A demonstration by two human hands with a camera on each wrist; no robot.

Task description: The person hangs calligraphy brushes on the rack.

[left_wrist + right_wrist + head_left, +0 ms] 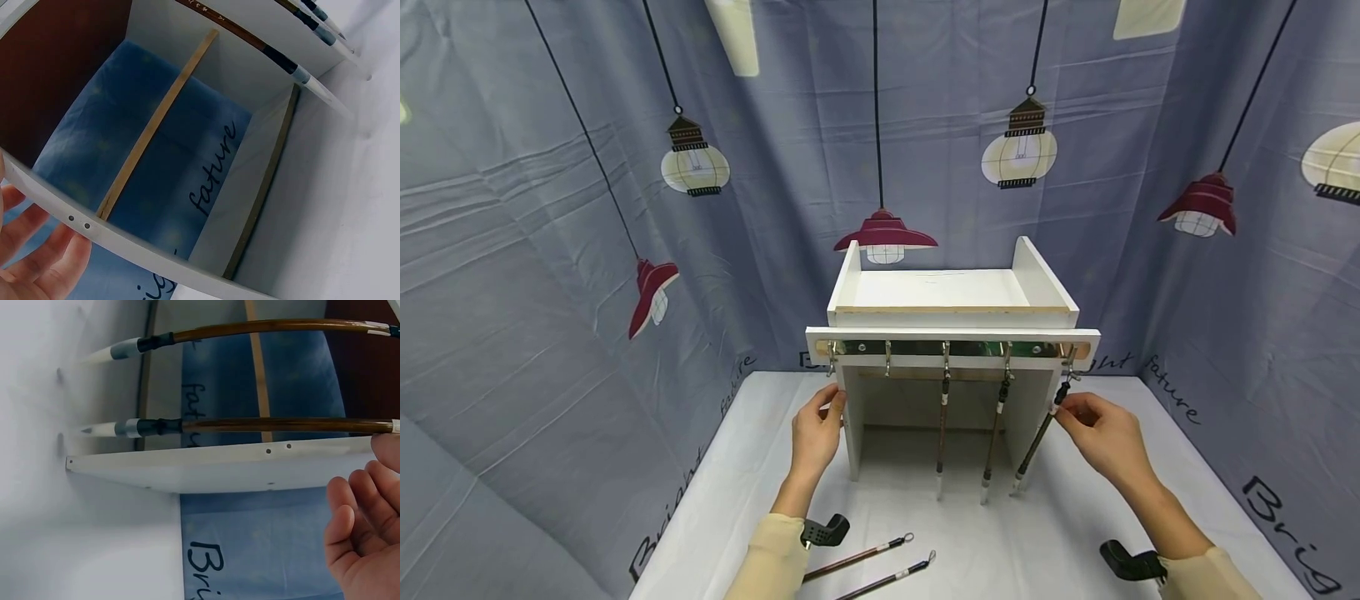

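My right hand (1101, 433) pinches a calligraphy brush (1040, 442) near its top, just under the rightmost hook (1070, 362) of a white wooden rack (953, 320). That brush slants, its white tip pointing down and left. In the right wrist view the thumb lies against the brush's handle (281, 425). Two other brushes, a middle one (943, 433) and one to its right (996, 437), hang from hooks tip down. At the rack's left side panel (851, 429), my left hand (816, 429) rests its fingers (59, 265) on the outer face; its thumb is mostly hidden in the left wrist view.
Two more brushes, a brown one (857, 560) and a darker one (891, 581), lie on the white table (1000, 558) in front of the rack. Two hooks at the left carry nothing. A blue-grey curtain (775, 250) with printed lamps surrounds the table's back and sides.
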